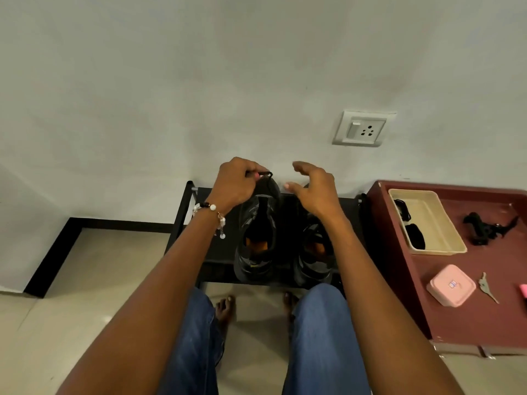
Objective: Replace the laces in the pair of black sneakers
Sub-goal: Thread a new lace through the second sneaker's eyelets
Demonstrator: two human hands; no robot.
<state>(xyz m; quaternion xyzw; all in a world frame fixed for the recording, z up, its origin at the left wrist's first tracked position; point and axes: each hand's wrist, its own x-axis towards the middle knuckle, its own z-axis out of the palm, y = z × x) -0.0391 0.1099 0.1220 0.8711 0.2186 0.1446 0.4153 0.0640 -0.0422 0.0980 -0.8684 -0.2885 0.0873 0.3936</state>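
Sneakers [256, 232] are sitting side by side on a low black rack [182, 212] against the wall, toes pointing away from the person. The left hand [233, 183] is pinching something thin and dark right at the toe end of the left shoe, looks like a lace end or a loop, honestly too small to call. Just to the right of that pinch, the right hand [310, 186] is hovering with fingers loosely spread, gripping nothing. The other shoe [313, 249] is sitting below that free hand, partly hidden by the forearm.

What I'd worry about: the shoe isn't being braced, so a tug from the pinch is probably going to drag or tip it off the rack. Also the beaded bracelet [216, 218], dangling just behind the pinching hand, could be snagging on the lace.
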